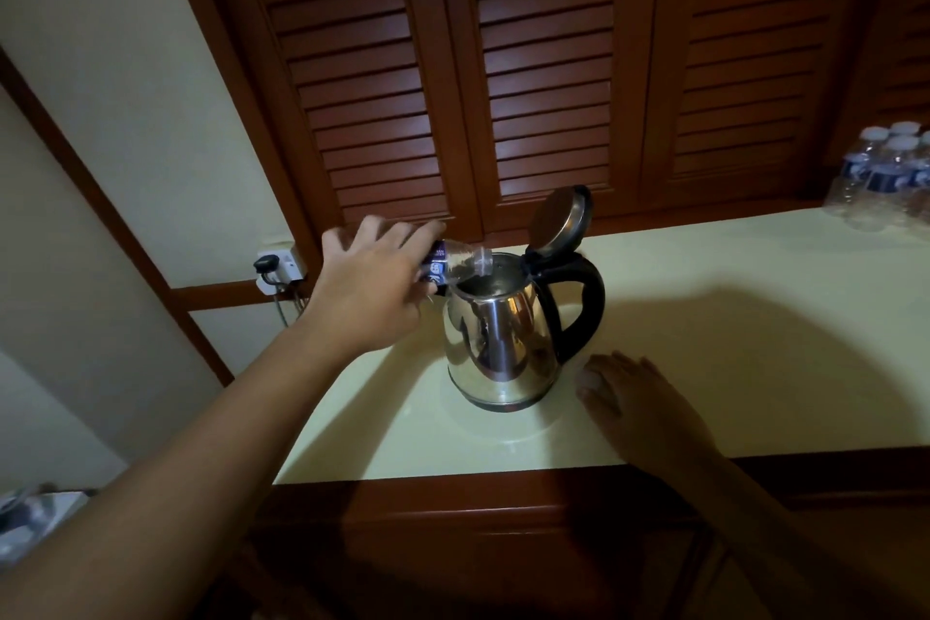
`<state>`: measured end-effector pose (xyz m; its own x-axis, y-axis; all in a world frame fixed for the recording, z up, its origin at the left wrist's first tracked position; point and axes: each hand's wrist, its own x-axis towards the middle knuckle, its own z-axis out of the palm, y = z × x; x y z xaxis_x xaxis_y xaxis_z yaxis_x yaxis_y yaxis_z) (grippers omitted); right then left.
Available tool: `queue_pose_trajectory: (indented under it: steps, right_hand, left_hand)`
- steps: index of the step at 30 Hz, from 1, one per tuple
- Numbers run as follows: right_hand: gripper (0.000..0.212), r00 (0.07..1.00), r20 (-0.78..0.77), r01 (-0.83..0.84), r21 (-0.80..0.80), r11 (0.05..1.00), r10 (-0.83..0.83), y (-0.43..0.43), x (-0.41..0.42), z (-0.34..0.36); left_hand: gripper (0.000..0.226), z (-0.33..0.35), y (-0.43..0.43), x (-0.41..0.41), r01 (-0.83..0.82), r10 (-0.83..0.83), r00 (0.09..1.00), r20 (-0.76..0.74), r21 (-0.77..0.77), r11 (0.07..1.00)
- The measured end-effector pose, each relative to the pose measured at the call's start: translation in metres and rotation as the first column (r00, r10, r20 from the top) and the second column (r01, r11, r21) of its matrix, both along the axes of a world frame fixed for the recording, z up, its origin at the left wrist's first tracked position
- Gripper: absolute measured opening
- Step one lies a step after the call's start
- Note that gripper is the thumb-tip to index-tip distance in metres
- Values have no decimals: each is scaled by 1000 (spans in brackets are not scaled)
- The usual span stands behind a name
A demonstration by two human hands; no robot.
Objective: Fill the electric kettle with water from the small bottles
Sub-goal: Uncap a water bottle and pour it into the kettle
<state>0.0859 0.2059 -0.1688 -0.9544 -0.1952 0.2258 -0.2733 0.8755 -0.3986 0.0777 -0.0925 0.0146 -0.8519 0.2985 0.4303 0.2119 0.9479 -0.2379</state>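
Head view: the left hand (pixel 370 290) grips a small water bottle (pixel 453 262), its fingers wrapped round the labelled body. The bottle lies tipped almost level, and its neck reaches out past the fingertips, over the open mouth of the stainless electric kettle (pixel 495 342). The kettle stands on the pale countertop (pixel 755 317) just beyond and to the right of that hand, with its lid (pixel 558 222) hinged up and back and its black handle (pixel 586 302) turned toward the right hand (pixel 639 403). That hand lies flat on the counter just beside the kettle's base, fingers stretched out and holding nothing. I cannot tell whether water is running.

To pour well, the neck should sit inside the rim, not on its edge. Raising the bottle's base gradually, without squeezing the thin plastic, should stop gulping splashes. The right hand is near enough to steady the handle.

A pack of small bottles (pixel 885 176) waits well beyond the right hand.
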Motion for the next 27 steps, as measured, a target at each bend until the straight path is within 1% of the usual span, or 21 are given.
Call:
queue_pose_trajectory:
  steps: [2, 3, 5, 8, 11, 13, 15, 16, 19, 21, 23, 27]
  right_hand:
    - [47, 1000, 3, -6, -10, 1000, 6, 0, 0, 1]
    - [47, 1000, 5, -12, -7, 1000, 12, -1, 0, 1]
    - [46, 1000, 3, -17, -12, 1000, 17, -1, 1, 1]
    - [43, 1000, -27, -10, -51, 999, 8, 0, 2, 4]
    - [41, 997, -82, -10, -28, 1000, 7, -1, 4, 8]
    - [46, 995, -101, -8, -31, 999, 5, -2, 8, 10]
    - [52, 992, -117, -53, -37, 998, 48, -2, 12, 11]
    - [53, 990, -115, -82, -28, 996, 79, -4, 15, 13]
    - [59, 986, -80, -155, -65, 986, 150, -10, 20, 28]
    - [49, 977, -80, -207, -147, 967, 198, -15, 28, 42]
    - [41, 962, -96, -271, -195, 943, 256, -18, 37, 55]
    - [43, 937, -93, -349, -153, 925, 338, -21, 44, 76]
  left_hand:
    - [66, -5, 1, 7, -1, -9, 998, 55, 190, 982]
    - [61, -8, 1, 11, -19, -10, 995, 96, 294, 956]
    - [55, -15, 0, 18, -61, -25, 985, 168, 484, 873]
    - [51, -25, 3, 36, -62, -95, 978, 186, 693, 719]
    - [42, -44, 9, 62, -43, -157, 973, 168, 806, 591]
    - [40, -63, 14, 80, -41, -209, 963, 172, 856, 515]
    - [40, -82, 21, 95, -66, -257, 946, 199, 891, 449]
    - [42, -92, 24, 100, -78, -275, 938, 213, 899, 432]
    - [44, -113, 31, 110, -84, -313, 921, 231, 904, 419]
    - [43, -121, 30, 110, -77, -321, 917, 236, 895, 438]
    - [46, -125, 27, 111, -64, -325, 914, 244, 875, 480]
    - [59, -124, 22, 113, -16, -339, 910, 238, 838, 545]
